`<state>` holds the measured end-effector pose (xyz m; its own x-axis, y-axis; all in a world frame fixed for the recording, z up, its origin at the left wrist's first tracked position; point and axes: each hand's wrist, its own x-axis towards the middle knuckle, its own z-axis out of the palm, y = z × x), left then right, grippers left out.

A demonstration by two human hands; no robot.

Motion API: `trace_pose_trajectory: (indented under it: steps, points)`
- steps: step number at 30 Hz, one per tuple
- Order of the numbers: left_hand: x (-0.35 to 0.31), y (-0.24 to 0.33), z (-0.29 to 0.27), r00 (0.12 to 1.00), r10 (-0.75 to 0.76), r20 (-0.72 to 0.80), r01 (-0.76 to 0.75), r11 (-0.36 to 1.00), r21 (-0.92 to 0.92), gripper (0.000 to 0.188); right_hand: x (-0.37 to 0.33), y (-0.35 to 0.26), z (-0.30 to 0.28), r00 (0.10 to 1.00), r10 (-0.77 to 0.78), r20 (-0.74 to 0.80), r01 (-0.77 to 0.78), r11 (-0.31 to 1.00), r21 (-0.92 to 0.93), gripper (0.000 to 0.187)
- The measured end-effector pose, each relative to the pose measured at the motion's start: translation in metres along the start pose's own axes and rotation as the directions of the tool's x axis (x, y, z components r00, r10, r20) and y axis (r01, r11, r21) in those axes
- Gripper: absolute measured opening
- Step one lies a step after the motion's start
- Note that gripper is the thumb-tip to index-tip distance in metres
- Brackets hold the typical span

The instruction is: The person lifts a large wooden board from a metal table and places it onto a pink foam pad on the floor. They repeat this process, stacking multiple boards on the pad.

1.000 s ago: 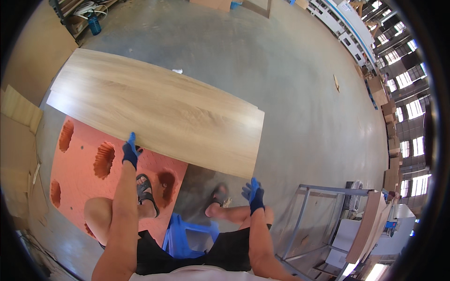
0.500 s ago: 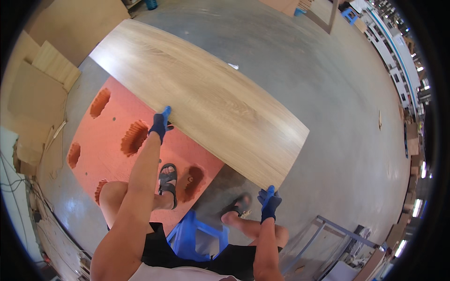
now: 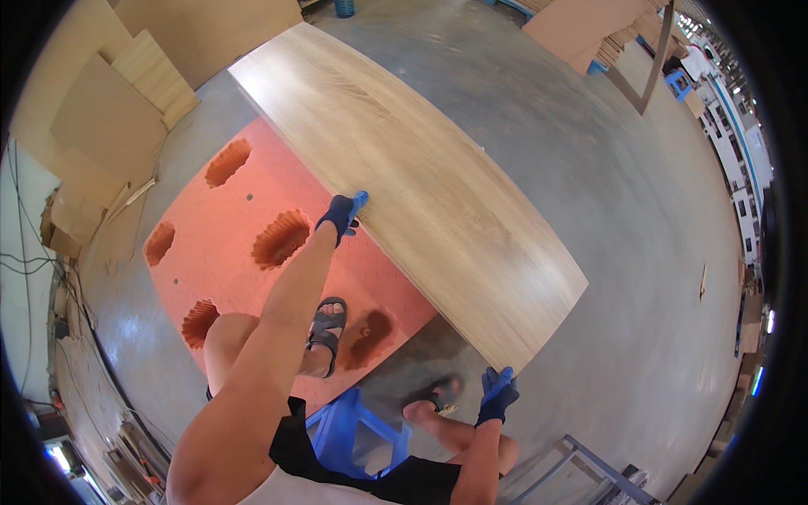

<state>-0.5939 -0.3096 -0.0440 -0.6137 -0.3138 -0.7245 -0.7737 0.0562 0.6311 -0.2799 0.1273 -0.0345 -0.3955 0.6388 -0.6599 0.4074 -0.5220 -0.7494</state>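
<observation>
A long wood-grain board lies slantwise across the view, from far left to near right. My left hand, in a blue glove, grips the board's near long edge around its middle, thumb on top and fingers partly hidden below. At the near right corner my gloved right hand holds the edge the same way, its thumb over the top. Under the board's far left part is an orange-pink plastic pallet with scalloped holes. How much the board rests on it is hidden.
Beneath me is a blue plastic stool, with one foot on the pallet and one on the grey floor. Cardboard sheets lean at the far left. A metal frame stands near right; cables run along the left.
The view has turned, so the whole scene appears shifted to the right. Both hands keep their hold on the board's near edge.
</observation>
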Motion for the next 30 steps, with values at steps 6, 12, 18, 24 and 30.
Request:
trace_pose_trajectory:
  steps: [6, 12, 18, 24, 30]
  points:
    - [0.0, 0.0, -0.007, 1.0, -0.019, 0.001, 0.019, 1.0, -0.01, 0.062, 0.003, 0.011, 0.002, 0.998, -0.055, -0.038, 0.054, 0.998, -0.038, 0.03]
    - [-0.005, 0.005, -0.005, 0.999, -0.026, -0.026, 0.026, 0.999, -0.018, 0.061, 0.001, 0.012, 0.003, 0.996, -0.065, -0.055, 0.063, 0.997, -0.036, 0.031]
    - [0.007, 0.003, 0.008, 1.0, 0.016, 0.021, -0.015, 0.999, -0.042, 0.062, 0.001, -0.004, 0.001, 1.0, -0.01, -0.016, 0.01, 0.998, -0.056, 0.032]
    - [0.031, -0.016, -0.002, 0.995, -0.087, 0.046, 0.092, 0.989, -0.118, 0.063, 0.004, -0.02, -0.007, 0.983, 0.118, 0.138, -0.111, 0.992, -0.054, 0.035]
    - [0.017, -0.008, 0.002, 0.996, -0.071, 0.055, 0.078, 0.987, -0.137, 0.06, 0.011, -0.013, -0.014, 0.981, 0.113, 0.158, -0.112, 0.994, -0.016, 0.028]
